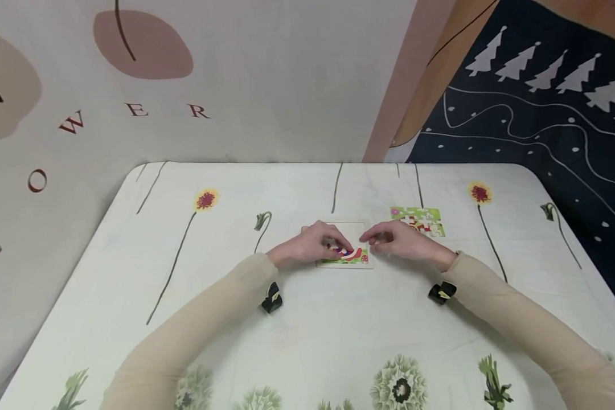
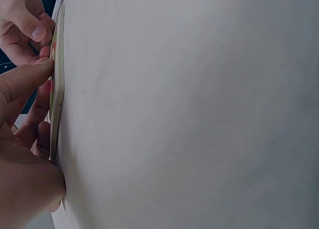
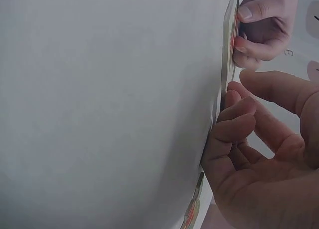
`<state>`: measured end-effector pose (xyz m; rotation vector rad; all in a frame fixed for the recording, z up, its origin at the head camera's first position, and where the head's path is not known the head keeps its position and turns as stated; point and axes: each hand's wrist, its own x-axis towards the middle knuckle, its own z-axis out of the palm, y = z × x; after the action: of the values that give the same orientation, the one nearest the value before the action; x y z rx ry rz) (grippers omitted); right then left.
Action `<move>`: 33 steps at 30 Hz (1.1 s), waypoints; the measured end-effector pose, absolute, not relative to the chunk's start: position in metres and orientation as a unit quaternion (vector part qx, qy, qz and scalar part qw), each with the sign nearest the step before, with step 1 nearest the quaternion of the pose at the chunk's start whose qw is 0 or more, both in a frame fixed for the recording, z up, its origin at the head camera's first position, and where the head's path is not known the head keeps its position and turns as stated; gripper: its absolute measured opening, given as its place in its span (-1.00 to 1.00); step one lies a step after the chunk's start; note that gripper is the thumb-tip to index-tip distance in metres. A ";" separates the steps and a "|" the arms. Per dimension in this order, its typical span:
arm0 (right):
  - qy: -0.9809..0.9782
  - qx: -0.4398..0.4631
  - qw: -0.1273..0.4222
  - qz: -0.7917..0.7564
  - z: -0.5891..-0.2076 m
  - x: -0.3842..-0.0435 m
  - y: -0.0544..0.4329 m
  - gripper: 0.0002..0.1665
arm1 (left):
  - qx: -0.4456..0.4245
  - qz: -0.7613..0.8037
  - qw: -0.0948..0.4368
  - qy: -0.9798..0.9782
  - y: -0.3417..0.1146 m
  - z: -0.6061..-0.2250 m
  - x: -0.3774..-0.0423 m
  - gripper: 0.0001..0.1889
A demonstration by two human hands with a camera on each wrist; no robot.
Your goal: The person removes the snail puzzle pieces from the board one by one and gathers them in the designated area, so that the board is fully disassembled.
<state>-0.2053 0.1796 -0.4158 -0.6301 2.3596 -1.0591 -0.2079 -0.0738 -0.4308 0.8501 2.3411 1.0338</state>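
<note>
A shallow puzzle tray lies mid-table, its lower part filled with colourful jigsaw pieces and its upper part bare. My left hand reaches over the tray's left side, thumb and fingertips touching the pieces; in the right wrist view its thumb and index finger stand apart on them. At the tray's right edge is my right hand, fingers loosely bent, nothing visible between thumb and fingers. Behind the right hand lies a second group of jigsaw pieces, partly covered by it.
The white tablecloth has printed flowers and stems. A pale wall hanging with letters rises behind the table, and a dark one with white trees stands at the right. Each sleeve carries a black wrist device.
</note>
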 end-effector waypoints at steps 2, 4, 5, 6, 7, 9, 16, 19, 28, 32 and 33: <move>0.859 -0.230 0.241 -0.388 -0.416 -0.205 0.179 -0.66 | 0.306 0.371 0.220 0.848 -0.074 -0.430 -0.208 -0.73; 0.857 -0.237 0.242 -0.388 -0.417 -0.206 0.179 -0.68 | 0.305 0.372 0.223 0.848 -0.074 -0.430 -0.208 -0.73; 0.857 -0.240 0.242 -0.387 -0.417 -0.206 0.178 -0.69 | 0.305 0.373 0.224 0.848 -0.074 -0.430 -0.208 -0.73; 0.856 -0.241 0.244 -0.386 -0.417 -0.206 0.178 -0.70 | 0.304 0.373 0.225 0.847 -0.074 -0.430 -0.208 -0.73; 0.856 -0.244 0.245 -0.386 -0.417 -0.206 0.178 -0.70 | 0.305 0.372 0.225 0.847 -0.074 -0.430 -0.208 -0.73; 0.854 -0.249 0.247 -0.383 -0.417 -0.207 0.177 -0.72 | 0.304 0.374 0.226 0.846 -0.075 -0.430 -0.209 -0.73; 0.851 -0.242 0.256 -0.389 -0.414 -0.207 0.175 -0.72 | 0.299 0.378 0.230 0.846 -0.076 -0.429 -0.209 -0.74; 0.849 -0.241 0.259 -0.392 -0.415 -0.207 0.175 -0.72 | 0.299 0.376 0.229 0.847 -0.076 -0.429 -0.209 -0.73; 0.843 -0.245 0.260 -0.402 -0.415 -0.207 0.176 -0.72 | 0.305 0.383 0.232 0.840 -0.075 -0.430 -0.209 -0.74; 0.842 -0.248 0.259 -0.404 -0.415 -0.207 0.177 -0.73 | 0.303 0.383 0.233 0.841 -0.074 -0.431 -0.209 -0.73; 0.842 -0.249 0.258 -0.404 -0.415 -0.207 0.177 -0.73 | 0.303 0.383 0.233 0.841 -0.074 -0.431 -0.209 -0.73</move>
<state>-0.2069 0.1769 -0.4155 -0.6743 2.2817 -1.0957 -0.2094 -0.0742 -0.4306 0.8319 2.3099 1.0530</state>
